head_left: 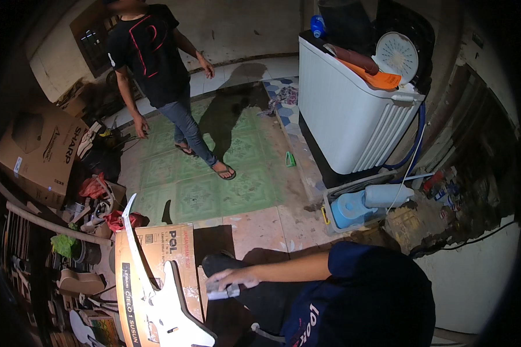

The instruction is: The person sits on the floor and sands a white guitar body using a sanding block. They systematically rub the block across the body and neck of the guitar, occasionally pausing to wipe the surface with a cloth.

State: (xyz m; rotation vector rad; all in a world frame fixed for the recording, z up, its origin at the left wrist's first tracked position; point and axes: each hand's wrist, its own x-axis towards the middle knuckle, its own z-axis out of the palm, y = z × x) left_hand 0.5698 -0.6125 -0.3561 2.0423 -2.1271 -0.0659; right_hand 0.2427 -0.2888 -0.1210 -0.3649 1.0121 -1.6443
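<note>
My right hand (pixel 239 279) reaches leftward over my dark-trousered leg, its fingers bent around a small pale block (pixel 223 291) that looks dusty. What the block is made of cannot be told. Just left of this hand, apart from it, lies a white electric guitar (pixel 176 315) with an angular body and a long white neck (pixel 138 248). It rests on a flat brown cardboard box (pixel 180 240), the headstock pointing away past the box's far edge. My left hand does not show.
Another person (pixel 156 75) stands on green floor tiles (pixel 197 199) ahead. At the right are a white washing machine (pixel 353 113) and a bin (pixel 330 217) with blue containers. A large carton (pixel 37 153), clutter and an unfinished guitar body (pixel 82 281) line the left.
</note>
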